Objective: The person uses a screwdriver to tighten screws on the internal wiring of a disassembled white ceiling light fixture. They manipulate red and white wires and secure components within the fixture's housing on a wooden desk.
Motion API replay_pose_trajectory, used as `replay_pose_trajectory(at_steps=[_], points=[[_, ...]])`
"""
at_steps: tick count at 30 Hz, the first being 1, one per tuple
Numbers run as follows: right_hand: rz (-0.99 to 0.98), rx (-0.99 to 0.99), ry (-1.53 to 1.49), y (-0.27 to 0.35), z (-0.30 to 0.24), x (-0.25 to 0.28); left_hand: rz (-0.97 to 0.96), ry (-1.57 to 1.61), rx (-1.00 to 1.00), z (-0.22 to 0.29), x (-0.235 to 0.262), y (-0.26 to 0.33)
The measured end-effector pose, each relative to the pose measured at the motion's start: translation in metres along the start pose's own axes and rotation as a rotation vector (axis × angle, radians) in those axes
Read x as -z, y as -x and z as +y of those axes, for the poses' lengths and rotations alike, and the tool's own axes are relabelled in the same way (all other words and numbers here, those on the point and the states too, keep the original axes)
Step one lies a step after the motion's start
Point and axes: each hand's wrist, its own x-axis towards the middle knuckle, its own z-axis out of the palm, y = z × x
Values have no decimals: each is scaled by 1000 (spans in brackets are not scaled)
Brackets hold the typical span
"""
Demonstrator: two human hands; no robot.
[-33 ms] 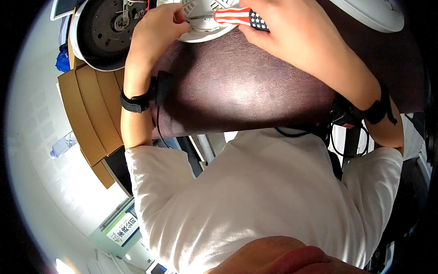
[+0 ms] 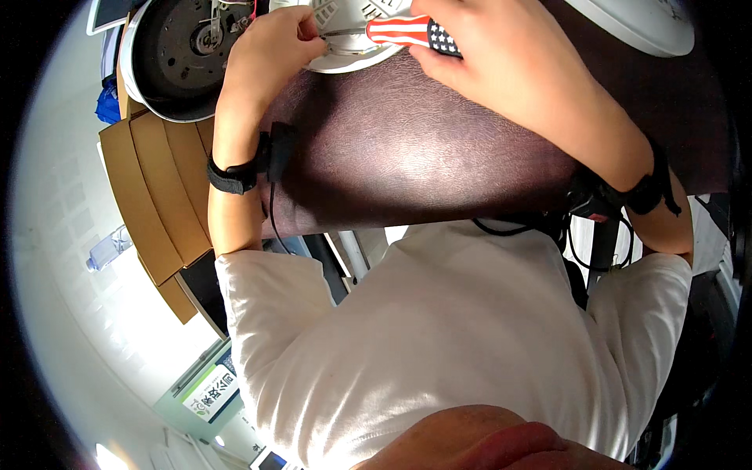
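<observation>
My right hand [image 2: 482, 51] is closed around a screwdriver [image 2: 399, 31] with a red-and-white striped handle and a dark, starred end. Its metal shaft points left across a round white slotted plastic part [image 2: 352, 63], which the top edge of the picture cuts off. On the left of this part, my left hand [image 2: 274, 47] has its fingertips pinched together near the end of the shaft. What those fingers hold, if anything, is hidden. Beside my left hand stands a round white-rimmed appliance body [image 2: 168, 66] with a dark inside and metal fittings in the middle.
The dark brown tabletop [image 2: 407, 141] spreads beneath both arms. A white rounded piece [image 2: 638, 23] lies at the far right. Cardboard [image 2: 153, 188] stands at the left by the table. Black straps with devices and cables sit on both my wrists; one cable [image 2: 272, 211] hangs over the table edge.
</observation>
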Motion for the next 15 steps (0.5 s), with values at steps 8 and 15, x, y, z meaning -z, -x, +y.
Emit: replay_pose_trajectory(at_steps=[8, 15], points=[[52, -58, -74, 2, -9, 0, 83, 69, -15, -14, -3, 0], [311, 19, -80, 2, 1, -21, 270, 406, -10, -28, -4, 4]])
